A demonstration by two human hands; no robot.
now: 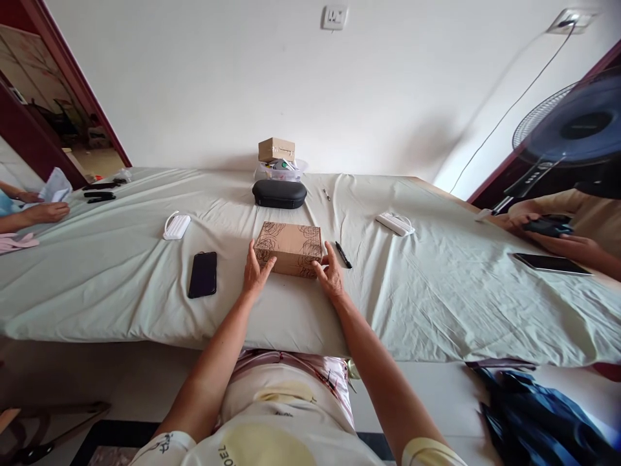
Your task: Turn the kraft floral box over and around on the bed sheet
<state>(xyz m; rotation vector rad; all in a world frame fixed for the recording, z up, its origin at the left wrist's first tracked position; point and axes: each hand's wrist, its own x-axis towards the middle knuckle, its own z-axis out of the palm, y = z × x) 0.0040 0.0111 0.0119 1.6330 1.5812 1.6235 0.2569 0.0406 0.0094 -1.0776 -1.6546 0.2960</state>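
Observation:
A brown cardboard box (294,249) with dark rose drawings on its top and front lies flat on the cloth-covered table in front of me. My left hand (255,268) grips its left side, thumb at the front corner. At the opposite side my right hand (331,272) holds the box the same way, thumb on the front face. The box looks closed. A black marker pen (343,255) lies just right of my right hand. To the left of my left hand rests a black smartphone (202,275).
Behind the box sit a black zip case (279,193), a plastic tub (282,171) and a smaller carton (276,149). White power banks (177,226) lie on both sides. A tablet (552,263) and a standing fan (572,123) are right. Other people's hands (51,212) show at both ends.

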